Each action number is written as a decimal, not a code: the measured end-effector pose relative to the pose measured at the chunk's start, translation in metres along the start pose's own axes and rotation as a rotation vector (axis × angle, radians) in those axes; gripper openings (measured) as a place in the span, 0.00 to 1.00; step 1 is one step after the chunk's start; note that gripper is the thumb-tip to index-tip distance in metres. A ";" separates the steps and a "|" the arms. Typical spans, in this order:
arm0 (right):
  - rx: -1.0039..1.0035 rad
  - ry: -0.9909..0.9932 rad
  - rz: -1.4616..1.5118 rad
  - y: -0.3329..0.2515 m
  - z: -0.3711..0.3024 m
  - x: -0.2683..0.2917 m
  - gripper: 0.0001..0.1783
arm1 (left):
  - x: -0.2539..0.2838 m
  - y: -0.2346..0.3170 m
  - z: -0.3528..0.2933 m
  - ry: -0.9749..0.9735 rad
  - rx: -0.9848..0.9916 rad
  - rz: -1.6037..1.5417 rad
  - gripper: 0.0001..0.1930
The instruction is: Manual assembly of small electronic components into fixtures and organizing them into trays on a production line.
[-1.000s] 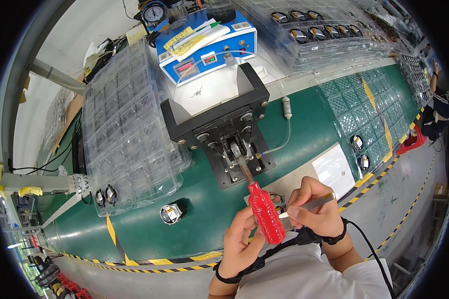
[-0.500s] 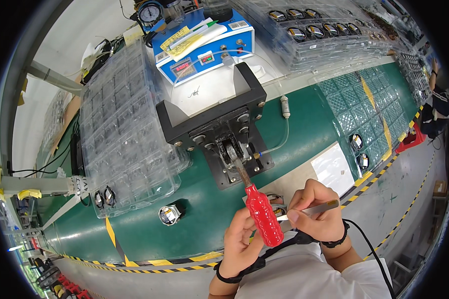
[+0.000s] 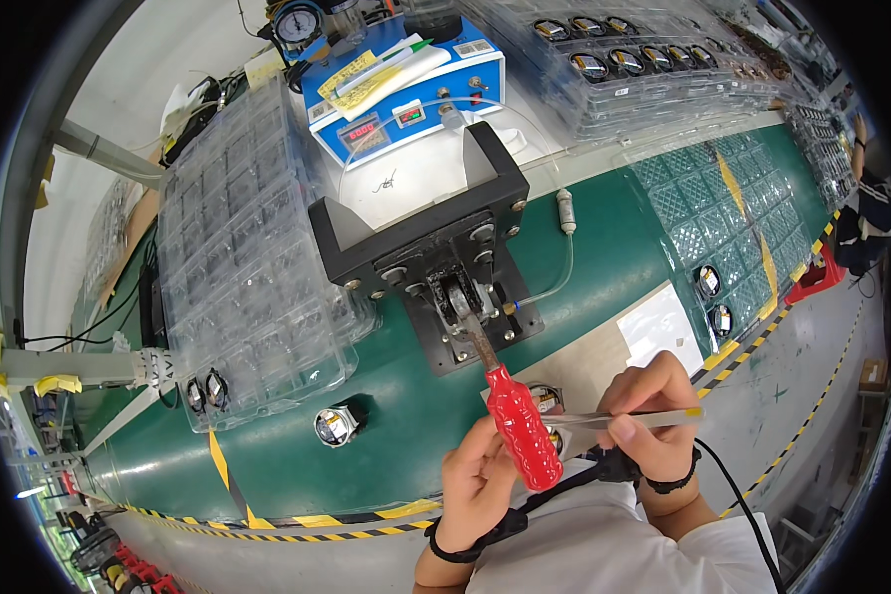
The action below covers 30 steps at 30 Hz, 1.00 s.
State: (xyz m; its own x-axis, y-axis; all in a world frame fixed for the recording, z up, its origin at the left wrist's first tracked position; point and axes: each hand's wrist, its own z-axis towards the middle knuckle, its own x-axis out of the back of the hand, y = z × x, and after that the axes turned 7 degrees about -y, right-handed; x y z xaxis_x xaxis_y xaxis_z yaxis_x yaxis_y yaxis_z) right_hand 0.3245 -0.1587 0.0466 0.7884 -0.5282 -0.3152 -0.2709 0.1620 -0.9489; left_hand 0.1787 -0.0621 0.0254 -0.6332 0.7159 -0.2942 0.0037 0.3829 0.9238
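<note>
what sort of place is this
Most likely a factory assembly workstation: a black lever fixture with a red handle stands on a green bench top, beside a blue control box and clear plastic trays, some holding small round parts.

My head-worn fisheye camera looks down on the red handle (image 3: 525, 436), from fairly near; it faces the green bench (image 3: 619, 233) beyond. My view's straight edges bend.

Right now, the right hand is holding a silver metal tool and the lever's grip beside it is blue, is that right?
Not quite: the lever's grip is red, as the head view shows. The right hand is holding a silver metal tool.
</note>
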 end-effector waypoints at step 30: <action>0.230 -0.333 -0.323 -0.007 0.009 0.017 0.06 | 0.009 0.016 -0.005 -0.235 0.256 -0.249 0.23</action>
State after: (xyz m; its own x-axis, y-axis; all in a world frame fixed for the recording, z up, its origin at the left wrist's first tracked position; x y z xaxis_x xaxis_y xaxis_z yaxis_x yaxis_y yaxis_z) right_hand 0.3446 -0.1609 0.0480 0.9550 -0.2936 0.0421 0.1144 0.2335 -0.9656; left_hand 0.1690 -0.0528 0.0391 -0.4454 0.6857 -0.5757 0.0837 0.6721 0.7357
